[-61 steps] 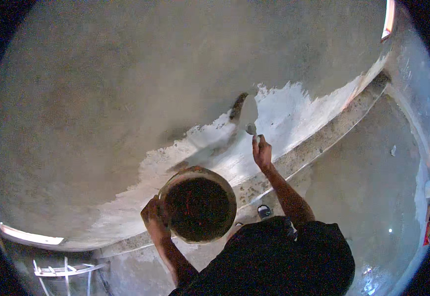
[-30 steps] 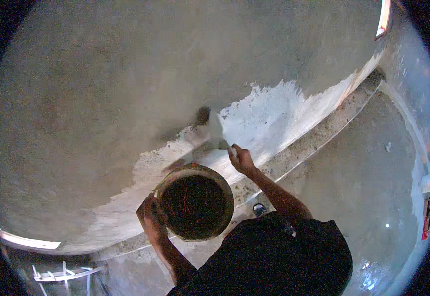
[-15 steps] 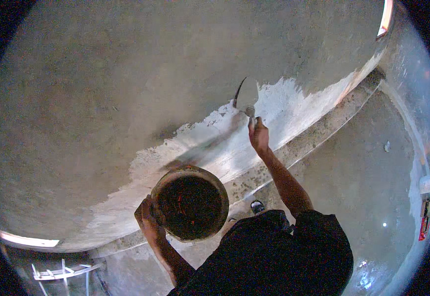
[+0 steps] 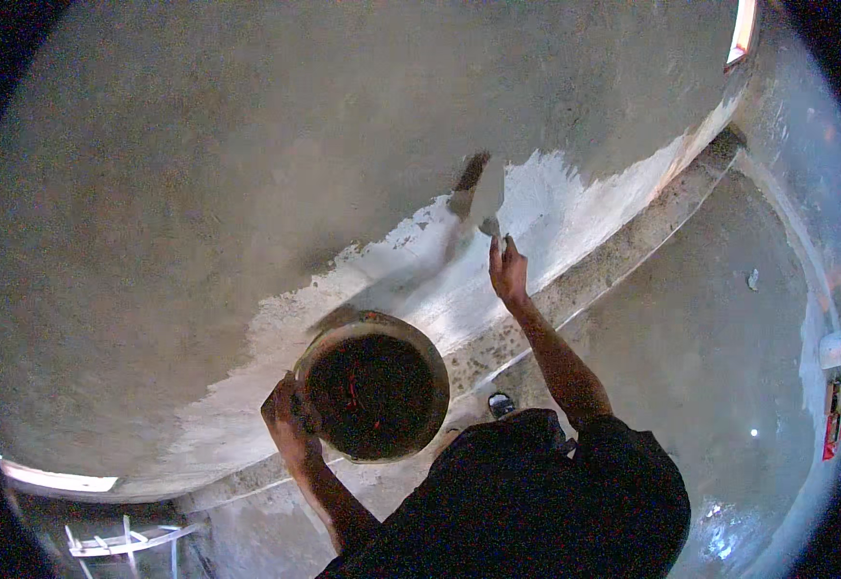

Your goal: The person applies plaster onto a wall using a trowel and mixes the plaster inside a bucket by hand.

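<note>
My right hand point(image 4: 508, 275) is closed round the handle of a trowel point(image 4: 489, 196), whose pale blade points up the wall. The blade is at the boundary between grey plaster point(image 4: 247, 174) and a whitish, ragged-edged strip point(image 4: 539, 198) along the wall's foot. A dark shadow falls just left of the blade. Lower down, my left hand point(image 4: 290, 423) grips the left side of a round bucket point(image 4: 427, 353), its mouth toward me. The inside is dark, so I cannot make out what it holds. Some fingers of that hand are hidden by the bucket.
A speckled ledge point(image 4: 589, 280) runs along the wall's foot beside the grey floor point(image 4: 671, 357). My shoe point(image 4: 501, 404) shows beneath me. A pale wooden frame point(image 4: 131, 543) stands at lower left. Bright openings lie at lower left point(image 4: 59, 477) and upper right point(image 4: 743, 31). A white container point(image 4: 834, 350) is far right.
The trowel blade has turned and looks narrower, and its shadow beside it has widened. My right hand has shifted slightly. The bucket has risen a little in view, still in my left hand.
</note>
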